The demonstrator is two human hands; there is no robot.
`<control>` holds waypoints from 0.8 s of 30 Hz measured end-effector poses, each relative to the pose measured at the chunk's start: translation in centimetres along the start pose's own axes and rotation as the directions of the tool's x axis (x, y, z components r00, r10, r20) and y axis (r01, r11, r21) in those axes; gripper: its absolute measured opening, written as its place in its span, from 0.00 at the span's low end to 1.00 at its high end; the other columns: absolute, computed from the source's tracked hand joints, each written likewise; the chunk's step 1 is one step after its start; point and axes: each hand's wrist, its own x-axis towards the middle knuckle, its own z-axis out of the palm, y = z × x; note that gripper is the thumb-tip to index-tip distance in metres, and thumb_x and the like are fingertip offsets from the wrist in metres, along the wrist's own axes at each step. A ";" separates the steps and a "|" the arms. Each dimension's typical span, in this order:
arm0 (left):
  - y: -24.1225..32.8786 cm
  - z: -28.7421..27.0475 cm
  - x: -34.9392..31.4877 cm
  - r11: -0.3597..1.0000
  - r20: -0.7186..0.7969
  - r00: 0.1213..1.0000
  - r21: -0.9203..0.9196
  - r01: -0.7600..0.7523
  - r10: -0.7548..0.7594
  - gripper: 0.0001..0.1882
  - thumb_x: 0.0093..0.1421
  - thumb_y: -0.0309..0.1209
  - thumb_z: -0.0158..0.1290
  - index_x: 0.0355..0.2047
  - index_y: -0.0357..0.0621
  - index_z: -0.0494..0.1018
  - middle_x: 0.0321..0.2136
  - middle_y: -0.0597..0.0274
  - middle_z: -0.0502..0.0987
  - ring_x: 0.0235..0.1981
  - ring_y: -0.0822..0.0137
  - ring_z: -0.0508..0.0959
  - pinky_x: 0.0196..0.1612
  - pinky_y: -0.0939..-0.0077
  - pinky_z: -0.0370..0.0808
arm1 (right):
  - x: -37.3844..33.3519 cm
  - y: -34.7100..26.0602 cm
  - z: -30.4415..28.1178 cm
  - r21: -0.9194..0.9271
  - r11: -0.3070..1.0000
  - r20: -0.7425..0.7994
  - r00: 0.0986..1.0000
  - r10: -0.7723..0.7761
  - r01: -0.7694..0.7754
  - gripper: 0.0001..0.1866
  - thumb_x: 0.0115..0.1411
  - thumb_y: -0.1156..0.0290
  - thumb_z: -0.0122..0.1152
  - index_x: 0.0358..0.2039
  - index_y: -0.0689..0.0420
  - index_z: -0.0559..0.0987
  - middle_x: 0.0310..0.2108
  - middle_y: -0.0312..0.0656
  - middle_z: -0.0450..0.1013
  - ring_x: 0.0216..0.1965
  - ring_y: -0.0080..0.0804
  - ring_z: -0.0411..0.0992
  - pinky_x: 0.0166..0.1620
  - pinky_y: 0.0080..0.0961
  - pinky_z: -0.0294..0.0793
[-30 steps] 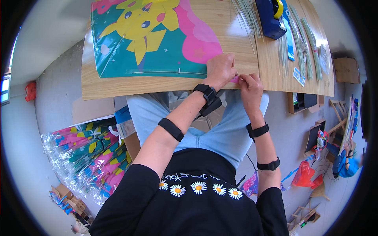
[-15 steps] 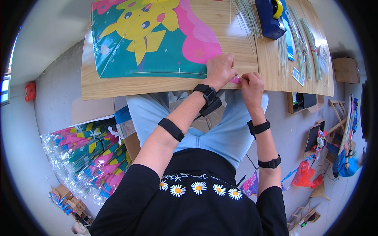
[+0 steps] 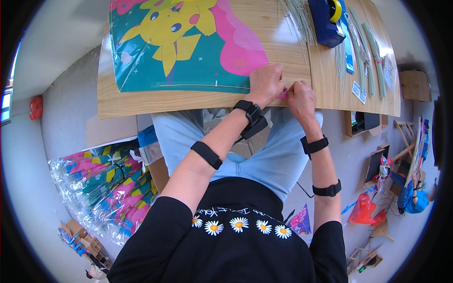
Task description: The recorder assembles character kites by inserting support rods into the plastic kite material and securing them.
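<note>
Plainly, two bare hands work at the near edge of one wooden table point(image 3: 141, 107); between them shows one pink strip point(image 3: 283, 95), just right of the left hand point(image 3: 267, 86), its join to the sheet hidden; the right hand point(image 3: 301, 100) pinches the strip's end between thumb and fingers; the left is curled into a loose fist at the sheet's edge, and I cannot tell what its fingertips grip; the one printed sheet point(image 3: 188, 70), teal, pink and yellow, lies flat to the left, with one thin white rod point(image 3: 188, 85) along its near edge; further right stand one blue tape dispenser point(image 3: 325, 30) with one yellow roll point(image 3: 336, 10), at least two bundles of thin rods point(image 3: 375, 61) and one small card point(image 3: 358, 92); four black straps point(image 3: 206, 155) circle the arms, two on each.
</note>
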 end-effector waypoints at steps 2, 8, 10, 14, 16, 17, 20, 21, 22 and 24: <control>0.1 0.0 0.0 1.000 -0.004 1.000 0.001 -0.006 0.006 0.12 0.43 0.33 0.66 0.23 0.45 0.74 0.21 0.55 0.77 0.27 0.51 0.79 0.27 0.58 0.73 | -0.1 0.1 0.2 -0.006 1.000 -0.001 1.000 -0.009 0.009 0.06 0.52 0.72 0.57 0.26 0.62 0.77 0.32 0.53 0.74 0.34 0.54 0.74 0.39 0.46 0.73; -0.1 0.0 0.0 1.000 -0.002 1.000 -0.014 -0.002 0.002 0.12 0.43 0.33 0.66 0.23 0.45 0.74 0.21 0.55 0.78 0.27 0.51 0.79 0.28 0.59 0.73 | -0.5 0.2 0.2 0.079 0.995 -0.035 0.998 -0.056 0.059 0.06 0.52 0.73 0.57 0.25 0.62 0.74 0.30 0.53 0.72 0.33 0.55 0.72 0.38 0.47 0.71; 0.1 0.0 0.0 1.000 -0.003 1.000 -0.015 -0.005 0.005 0.12 0.43 0.34 0.66 0.23 0.45 0.74 0.21 0.56 0.78 0.27 0.52 0.79 0.28 0.58 0.73 | -0.7 0.3 0.3 0.102 0.992 -0.062 0.996 -0.064 0.070 0.06 0.51 0.73 0.57 0.24 0.62 0.73 0.29 0.53 0.71 0.33 0.55 0.72 0.38 0.48 0.71; 0.2 -0.3 0.2 0.999 0.051 0.998 -0.031 0.044 -0.043 0.10 0.41 0.30 0.65 0.22 0.45 0.73 0.23 0.55 0.78 0.29 0.50 0.79 0.30 0.56 0.73 | -1.1 0.5 0.4 0.138 0.982 -0.136 0.985 -0.109 0.128 0.04 0.51 0.76 0.57 0.24 0.61 0.72 0.28 0.51 0.70 0.32 0.54 0.70 0.36 0.48 0.70; 0.2 -0.4 0.1 0.999 0.046 0.999 -0.042 0.030 -0.028 0.11 0.41 0.31 0.66 0.22 0.45 0.73 0.23 0.55 0.78 0.29 0.50 0.79 0.30 0.57 0.72 | -1.3 0.6 0.4 0.147 0.976 -0.165 0.977 -0.135 0.160 0.03 0.51 0.78 0.56 0.24 0.61 0.71 0.28 0.51 0.69 0.31 0.53 0.70 0.35 0.47 0.69; 0.2 -0.4 0.1 0.999 0.047 0.999 -0.042 0.030 -0.028 0.11 0.41 0.31 0.66 0.22 0.45 0.73 0.23 0.55 0.78 0.29 0.50 0.79 0.30 0.57 0.72 | -1.4 0.6 0.4 0.147 0.972 -0.180 0.971 -0.157 0.184 0.03 0.51 0.78 0.56 0.25 0.62 0.71 0.28 0.50 0.69 0.31 0.53 0.69 0.34 0.47 0.69; 0.2 -0.4 0.1 0.999 0.056 0.998 -0.039 0.032 -0.030 0.11 0.41 0.31 0.66 0.22 0.45 0.73 0.23 0.55 0.78 0.29 0.50 0.79 0.30 0.57 0.72 | -1.7 0.5 0.4 0.151 0.966 -0.198 0.964 -0.180 0.211 0.03 0.51 0.79 0.56 0.25 0.62 0.71 0.28 0.50 0.68 0.31 0.52 0.69 0.34 0.46 0.69; 0.2 -0.5 0.1 0.999 0.049 0.999 -0.044 0.024 -0.022 0.11 0.42 0.31 0.66 0.22 0.44 0.73 0.22 0.55 0.78 0.29 0.50 0.79 0.30 0.57 0.72 | -1.7 0.5 0.3 0.156 0.964 -0.202 0.963 -0.181 0.214 0.03 0.51 0.79 0.56 0.25 0.62 0.71 0.28 0.50 0.68 0.31 0.52 0.69 0.34 0.46 0.69; 0.3 -0.5 0.0 0.999 0.043 0.999 -0.049 0.014 -0.012 0.11 0.42 0.31 0.66 0.22 0.44 0.73 0.22 0.55 0.78 0.29 0.50 0.79 0.30 0.57 0.72 | -1.8 0.5 0.3 0.156 0.965 -0.203 0.963 -0.180 0.213 0.03 0.51 0.79 0.56 0.25 0.62 0.71 0.28 0.50 0.68 0.31 0.52 0.69 0.34 0.46 0.69; 0.4 -0.5 0.0 0.999 0.050 0.999 -0.042 0.013 -0.011 0.10 0.43 0.31 0.65 0.22 0.44 0.73 0.23 0.55 0.78 0.29 0.50 0.79 0.30 0.57 0.72 | -1.9 0.7 0.3 0.168 0.960 -0.213 0.959 -0.187 0.224 0.03 0.51 0.79 0.56 0.26 0.61 0.70 0.28 0.50 0.68 0.31 0.52 0.69 0.34 0.45 0.69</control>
